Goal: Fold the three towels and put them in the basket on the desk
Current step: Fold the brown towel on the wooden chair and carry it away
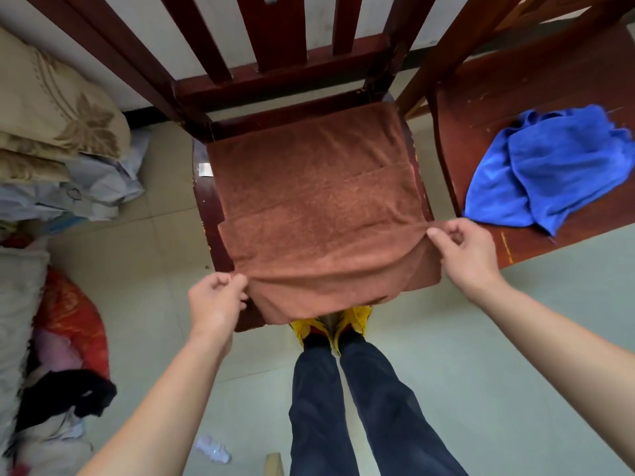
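1. Left hand: thumb and forefinger pinch the near-left corner of the brown towel. Right hand: same pinch on the near-right edge, but further from the body than the left, so the held edge runs slanted.
2. The towel is spread on the chair seat. Its far part lies flat with a fold line across it. The near part is lifted between the hands, and a flap droops off the seat front.
3. Step in hand, as I read it: carrying the near edge over for the next fold. To do it well, level both hands first and draw the edge taut so the sag between them goes. Then lay it square on the far edge with the corners matched.
4. Watch the drooping flap. If it is a loose lower layer, the fold will likely trap a wrinkle, so gather it into the pinch.
5. Blue towel: crumpled on the second chair to the right, not yet folded. Third towel and basket: not in view.
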`<state>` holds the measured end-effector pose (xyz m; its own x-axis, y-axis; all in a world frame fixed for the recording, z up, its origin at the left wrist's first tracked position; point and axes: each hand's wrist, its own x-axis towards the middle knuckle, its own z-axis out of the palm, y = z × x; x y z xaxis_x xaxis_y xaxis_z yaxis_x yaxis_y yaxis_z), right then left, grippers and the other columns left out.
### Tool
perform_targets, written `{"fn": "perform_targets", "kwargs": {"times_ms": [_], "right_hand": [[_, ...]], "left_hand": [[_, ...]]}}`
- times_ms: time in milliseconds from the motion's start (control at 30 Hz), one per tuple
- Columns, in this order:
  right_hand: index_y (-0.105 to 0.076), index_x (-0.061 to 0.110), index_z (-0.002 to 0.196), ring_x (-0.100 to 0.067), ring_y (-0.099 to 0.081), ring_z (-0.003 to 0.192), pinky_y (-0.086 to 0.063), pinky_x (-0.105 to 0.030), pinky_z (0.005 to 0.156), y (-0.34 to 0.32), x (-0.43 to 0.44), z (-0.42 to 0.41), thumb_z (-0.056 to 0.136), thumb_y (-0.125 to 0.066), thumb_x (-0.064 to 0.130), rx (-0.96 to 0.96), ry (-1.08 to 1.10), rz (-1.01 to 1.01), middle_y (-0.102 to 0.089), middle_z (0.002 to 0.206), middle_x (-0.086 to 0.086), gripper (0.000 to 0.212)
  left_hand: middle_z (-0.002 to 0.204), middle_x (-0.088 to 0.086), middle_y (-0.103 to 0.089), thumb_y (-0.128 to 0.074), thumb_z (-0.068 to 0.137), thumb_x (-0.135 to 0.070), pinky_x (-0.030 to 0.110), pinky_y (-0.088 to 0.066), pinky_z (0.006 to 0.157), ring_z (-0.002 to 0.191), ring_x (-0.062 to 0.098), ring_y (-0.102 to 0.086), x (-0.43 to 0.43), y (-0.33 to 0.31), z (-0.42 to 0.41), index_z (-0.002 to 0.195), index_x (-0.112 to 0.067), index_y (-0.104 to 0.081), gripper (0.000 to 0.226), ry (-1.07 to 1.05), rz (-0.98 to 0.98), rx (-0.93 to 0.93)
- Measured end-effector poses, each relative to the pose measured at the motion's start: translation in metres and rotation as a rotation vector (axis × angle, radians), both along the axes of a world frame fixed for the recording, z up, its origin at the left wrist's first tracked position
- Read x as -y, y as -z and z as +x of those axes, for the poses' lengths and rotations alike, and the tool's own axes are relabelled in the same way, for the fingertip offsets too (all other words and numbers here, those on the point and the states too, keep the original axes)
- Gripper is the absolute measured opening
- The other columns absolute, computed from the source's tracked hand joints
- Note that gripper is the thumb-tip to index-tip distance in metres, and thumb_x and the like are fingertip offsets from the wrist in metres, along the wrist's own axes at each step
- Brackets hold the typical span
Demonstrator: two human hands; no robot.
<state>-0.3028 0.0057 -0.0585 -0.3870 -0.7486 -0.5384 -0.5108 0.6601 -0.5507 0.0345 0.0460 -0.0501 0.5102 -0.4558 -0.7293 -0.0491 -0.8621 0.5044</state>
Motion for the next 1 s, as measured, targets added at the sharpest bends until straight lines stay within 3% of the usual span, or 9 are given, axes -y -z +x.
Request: {"fn": "perform_targets", "kwargs": {"times_ms": [100,200,300,400,533,633,733,867,1000], "right_hand": [[-0.055,0.027,0.069,-0.019,-0.054,0.063,-0.054,-0.058,0.071,-0.003,0.051,0.008,0.083,-0.065,0.035,0.066,0.038,-0.109,-0.055,0.063,0.004,0.019],[-0.058,0.031,0.076,-0.018,-0.058,0.069,-0.054,-0.056,0.077,0.004,0.089,0.017,0.079,-0.065,0.041,0.071,0.07,-0.129,-0.058,0.066,0.01,0.012],[-0.06,0.025,0.106,-0.022,-0.063,0.09,-0.051,-0.045,0.09,0.009,0.085,0.022,0.076,-0.073,0.045,-0.045,-0.027,0.058,-0.063,0.084,0.006,0.038],[-0.056,0.018,0.121,-0.028,-0.061,0.106,-0.048,-0.038,0.093,0.011,0.051,0.019,0.075,-0.076,0.045,-0.153,-0.118,0.295,-0.066,0.11,-0.005,0.057],[-0.067,0.018,0.097,-0.029,-0.065,0.095,-0.05,-0.038,0.086,0.017,0.001,0.014,0.079,-0.073,0.039,-0.147,-0.14,0.452,-0.071,0.101,-0.005,0.028],[-0.061,0.019,0.073,-0.027,-0.063,0.08,-0.046,-0.033,0.071,0.013,-0.011,0.008,0.084,-0.07,0.034,-0.106,-0.102,0.358,-0.068,0.078,-0.001,0.021],[-0.05,0.016,0.06,-0.027,-0.055,0.069,-0.043,-0.037,0.067,0.004,0.002,0.001,0.086,-0.067,0.033,-0.111,-0.075,0.205,-0.056,0.062,0.0,0.035],[-0.061,0.007,0.076,-0.02,-0.054,0.058,-0.049,-0.037,0.063,-0.005,0.036,0.004,0.089,-0.064,0.028,0.019,0.025,0.048,-0.058,0.065,-0.004,0.025],[-0.064,0.018,0.078,-0.003,-0.052,0.054,-0.043,-0.019,0.053,-0.008,0.085,0.018,0.088,-0.063,0.028,0.036,0.051,-0.115,-0.06,0.067,0.002,0.014]], "left_hand": [[0.062,0.006,-0.05,-0.061,0.087,-0.003,0.013,-0.043,0.043,0.052,0.013,-0.046,0.045,-0.007,0.015,0.067,-0.013,-0.052,0.024,-0.053,-0.137,0.02],[0.077,0.007,-0.057,-0.063,0.088,-0.01,0.015,-0.043,0.044,0.055,0.009,-0.05,0.08,-0.001,0.024,0.081,-0.011,-0.057,0.01,-0.089,-0.179,0.022],[0.085,0.006,-0.061,-0.074,0.081,-0.027,0.026,-0.045,0.053,0.062,0.012,-0.053,0.078,0.012,0.025,0.097,-0.012,-0.054,0.029,-0.088,-0.05,0.025],[0.078,0.006,-0.059,-0.082,0.072,-0.027,0.032,-0.044,0.063,0.067,0.019,-0.051,0.037,0.025,0.008,0.086,-0.013,-0.054,0.034,0.023,0.154,0.032],[0.059,0.005,-0.053,-0.079,0.073,-0.015,0.034,-0.046,0.063,0.061,0.021,-0.048,-0.02,0.038,-0.014,0.056,-0.016,-0.047,0.036,0.117,0.298,-0.012],[0.059,0.005,-0.049,-0.07,0.072,-0.017,0.044,-0.054,0.069,0.063,0.02,-0.046,-0.029,0.033,-0.015,0.054,-0.018,-0.042,0.033,0.101,0.223,-0.022],[0.067,0.004,-0.052,-0.062,0.087,-0.018,0.036,-0.052,0.07,0.068,0.02,-0.051,-0.015,0.016,-0.01,0.067,-0.016,-0.046,0.025,0.028,0.083,-0.012],[0.066,0.0,-0.05,-0.056,0.094,-0.018,0.026,-0.048,0.052,0.057,0.012,-0.048,0.019,-0.008,-0.005,0.072,-0.019,-0.045,0.025,-0.063,-0.11,0.03],[0.069,-0.002,-0.053,-0.06,0.09,-0.01,0.032,-0.044,0.063,0.063,0.013,-0.049,0.069,-0.004,0.002,0.085,-0.02,-0.056,0.012,-0.156,-0.246,0.053]]}}
